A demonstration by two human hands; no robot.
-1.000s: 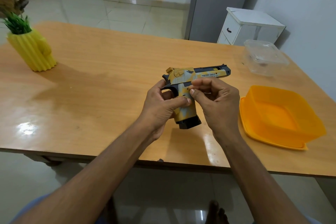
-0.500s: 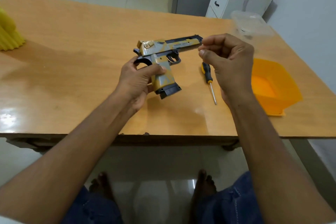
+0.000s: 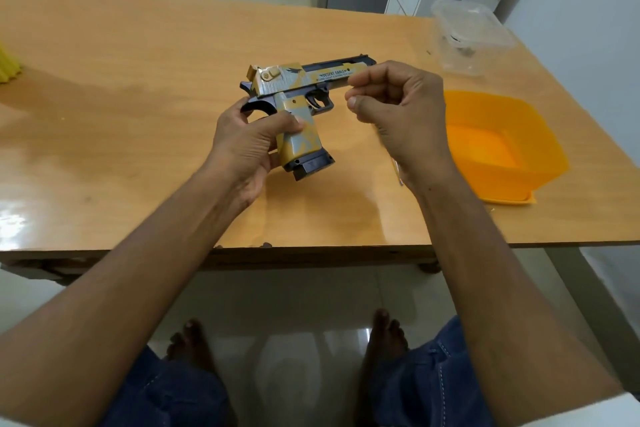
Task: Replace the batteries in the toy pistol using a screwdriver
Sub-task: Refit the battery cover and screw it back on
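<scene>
Head view: the toy pistol is gripped by its handle in the left hand, thumb laid across the grip, and is held above the wooden table with the barrel pointing right. The right hand is raised just beside the muzzle, fingers curled and thumb near the fingertips; whether something small is pinched cannot be told. A thin metal tip, seemingly of the screwdriver, shows below the right wrist. To the right, near the table's edge, an orange container stands. Behind it a clear plastic container holds small dark items, too small to identify. Bare tabletop lies left of the hands.
</scene>
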